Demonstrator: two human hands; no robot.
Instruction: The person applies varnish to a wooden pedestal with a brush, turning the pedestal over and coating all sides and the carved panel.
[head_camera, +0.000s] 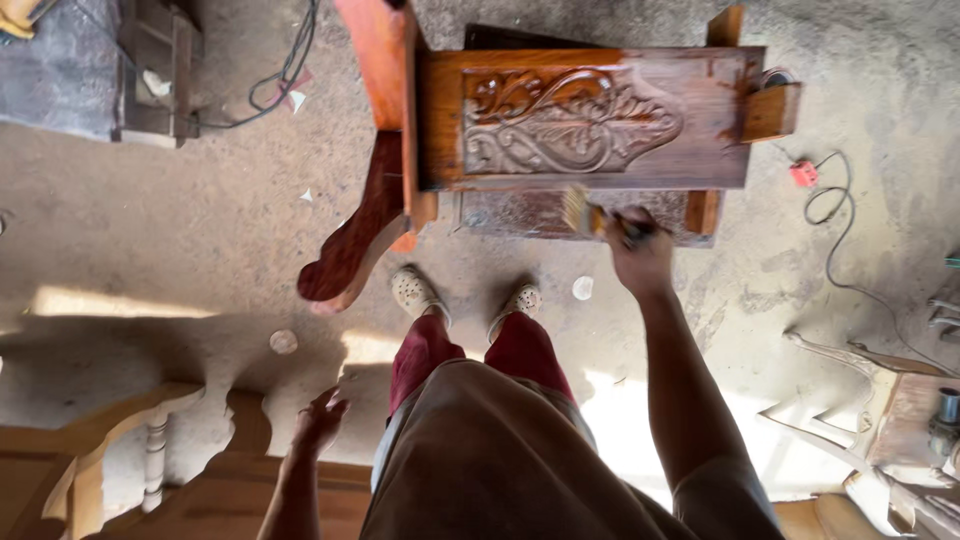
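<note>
At the near edge of the carved wooden panel (570, 120), the right hand (640, 250) is gripping a paintbrush (590, 215), bristles pointing left; the left hand (320, 420) is hanging open.

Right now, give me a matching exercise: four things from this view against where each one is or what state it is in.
Things:
1. paintbrush
2. left hand
3. red plug
4. carved panel

States:
A. empty, hanging low beside the thigh
B. lying on the dusty floor with its cable
C. gripped in the right hand
D. brown, leaf relief facing up

Pairs: 1-C, 2-A, 3-B, 4-D
</note>
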